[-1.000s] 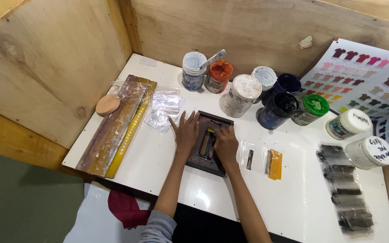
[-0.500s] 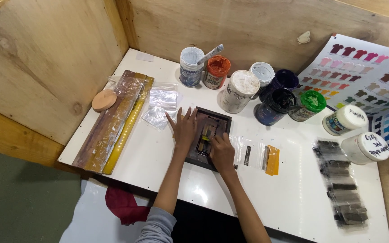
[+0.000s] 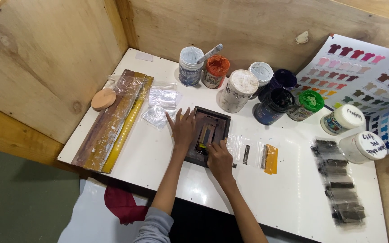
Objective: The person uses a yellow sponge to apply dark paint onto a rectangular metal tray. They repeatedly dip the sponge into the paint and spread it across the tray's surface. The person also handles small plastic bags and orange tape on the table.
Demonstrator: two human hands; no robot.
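A small dark square screen frame (image 3: 221, 121) lies flat on the white table (image 3: 289, 198). My left hand (image 3: 182, 127) rests flat on the frame's left edge with fingers spread. My right hand (image 3: 218, 157) presses on the frame's lower right part, fingertips on the mesh near a dark patch with a yellow streak. Neither hand grips anything. Just right of the frame lie clear plastic sleeves holding a dark strip (image 3: 246, 154) and an orange strip (image 3: 271, 159).
Several paint jars (image 3: 237, 90) stand behind the frame, one with a stick in it. Long squeegee-like boards (image 3: 113, 119), a round wooden disc (image 3: 103, 98) and plastic bags (image 3: 160, 102) lie left. Two white-lidded tubs (image 3: 361, 146), dark printed strips (image 3: 341, 184) and a colour chart (image 3: 365, 76) are right.
My right hand has slid from the middle of the frame toward its lower right corner. The left hand stays on the frame's left edge. The view shifted slightly.
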